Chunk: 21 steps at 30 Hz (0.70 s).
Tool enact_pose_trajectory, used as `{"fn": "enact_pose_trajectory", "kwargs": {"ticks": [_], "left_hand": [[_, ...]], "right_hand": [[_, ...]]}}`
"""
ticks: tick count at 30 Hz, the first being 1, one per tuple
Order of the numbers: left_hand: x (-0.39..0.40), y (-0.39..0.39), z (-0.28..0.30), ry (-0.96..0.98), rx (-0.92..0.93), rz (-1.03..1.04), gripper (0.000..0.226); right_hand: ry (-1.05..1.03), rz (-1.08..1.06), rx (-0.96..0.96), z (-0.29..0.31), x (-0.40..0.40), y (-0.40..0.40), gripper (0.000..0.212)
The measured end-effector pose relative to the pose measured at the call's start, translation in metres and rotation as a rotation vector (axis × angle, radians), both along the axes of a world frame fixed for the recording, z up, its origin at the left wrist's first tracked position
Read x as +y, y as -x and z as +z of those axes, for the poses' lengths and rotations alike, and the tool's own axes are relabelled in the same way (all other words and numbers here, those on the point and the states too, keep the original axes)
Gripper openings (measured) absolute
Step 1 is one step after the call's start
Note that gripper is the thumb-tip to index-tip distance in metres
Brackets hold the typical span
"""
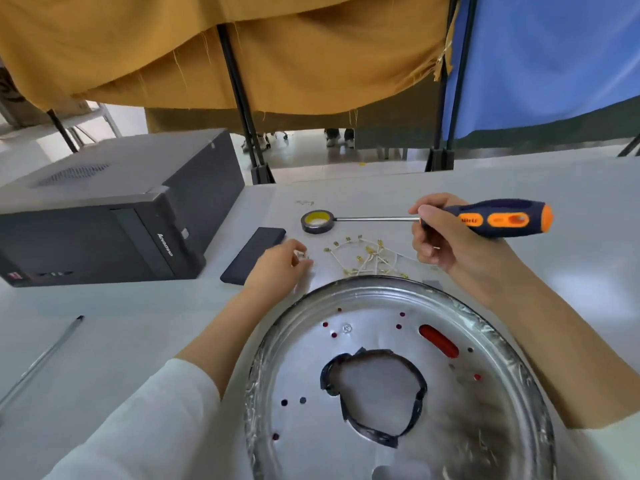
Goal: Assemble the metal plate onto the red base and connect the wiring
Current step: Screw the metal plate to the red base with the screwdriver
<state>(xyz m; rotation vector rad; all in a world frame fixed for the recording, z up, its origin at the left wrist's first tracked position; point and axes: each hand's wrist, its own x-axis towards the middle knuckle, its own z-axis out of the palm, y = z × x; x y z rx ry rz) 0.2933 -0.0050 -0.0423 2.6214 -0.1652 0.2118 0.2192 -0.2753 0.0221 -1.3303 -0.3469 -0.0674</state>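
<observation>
From the head camera, the round metal plate (381, 341) lies at the near edge of the grey table (571, 209), between the person's two forearms. Red shows through its small holes and through an oblong slot (438, 341) on its right side, so the red base sits under it. A ragged ring of black tape (420, 389) lines the plate's central opening, and one screw (346, 328) sits in the plate near its far side.

Just beyond the plate's far rim, a tangle of white wires with brass terminals (363, 258) lies on the table. The left hand (280, 263) rests beside the wires, its fingers curled and pinching a small pale part (302, 254) too small to identify. The right hand (440, 237) is raised above the table, to the right of the wires, fingers wrapped round the navy and orange handle of a screwdriver (498, 218); the shaft points left, its tip reaching a roll of black tape (317, 221) lying farther back.

A black computer tower (104, 216) lies on its side at the left edge, with a flat black case (252, 254) beside it. A pen (45, 358) lies near the left corner.
</observation>
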Motion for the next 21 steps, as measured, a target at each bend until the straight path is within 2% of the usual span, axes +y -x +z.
{"fn": "enact_pose_trajectory", "kwargs": {"ticks": [3, 7, 9, 11, 15, 18, 21], "left_hand": [[-0.002, -0.011, -0.005, -0.033, -0.015, 0.008, 0.022], [-0.005, -0.014, -0.009, -0.088, -0.064, -0.016, 0.015], [-0.005, -0.01, -0.006, -0.062, -0.075, -0.013, 0.015], [-0.006, 0.0, 0.004, 0.126, -0.06, 0.019, 0.015], [-0.006, 0.045, 0.045, 0.729, -0.007, 0.05, 0.013], [-0.004, 0.09, 0.075, 0.962, 0.054, -0.025, 0.009], [-0.003, 0.132, 0.091, 1.083, 0.11, -0.144, 0.005]], "right_hand": [[0.041, -0.004, -0.009, -0.005, -0.003, -0.004, 0.009], [-0.017, 0.007, -0.025, -0.003, -0.007, -0.004, 0.007], [0.026, -0.009, -0.056, -0.001, -0.006, 0.0, 0.006], [0.096, -0.035, -0.093, 0.003, -0.002, 0.005, 0.007], [0.258, 0.031, -0.145, 0.025, 0.013, 0.026, 0.022], [0.399, 0.138, -0.148, 0.04, 0.029, 0.048, 0.027], [0.495, 0.273, -0.116, 0.049, 0.045, 0.068, 0.028]]}}
